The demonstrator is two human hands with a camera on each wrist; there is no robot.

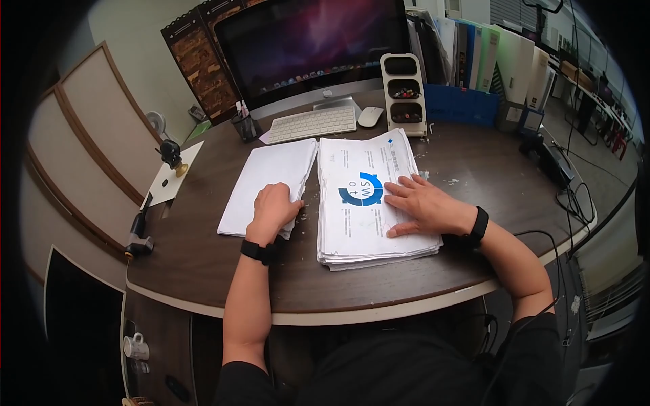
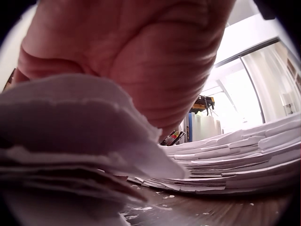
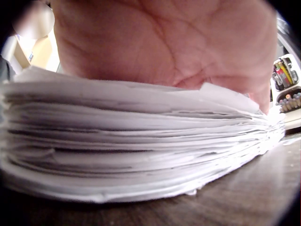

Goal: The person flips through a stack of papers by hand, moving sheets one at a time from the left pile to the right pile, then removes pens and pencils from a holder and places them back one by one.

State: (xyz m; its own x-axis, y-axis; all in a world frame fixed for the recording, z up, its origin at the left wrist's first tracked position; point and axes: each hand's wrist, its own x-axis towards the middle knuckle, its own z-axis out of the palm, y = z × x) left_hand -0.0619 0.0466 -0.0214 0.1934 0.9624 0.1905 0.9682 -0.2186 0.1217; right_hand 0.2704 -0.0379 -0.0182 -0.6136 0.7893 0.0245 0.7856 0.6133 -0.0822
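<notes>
Two stacks of paper lie side by side on the desk. The right stack is thick, its top sheet printed with a blue ring and small text; the right hand rests on it, fingers spread. In the right wrist view the palm is over the layered sheet edges. The left stack is blank on top. On its lower right part rests the left hand, fingertips partly hidden. Curled sheet edges are under the left palm in the left wrist view.
Behind the stacks are a keyboard, a mouse, a monitor and an organizer. A pen cup stands at the back left, a phone at the right. White paper scraps dot the desk.
</notes>
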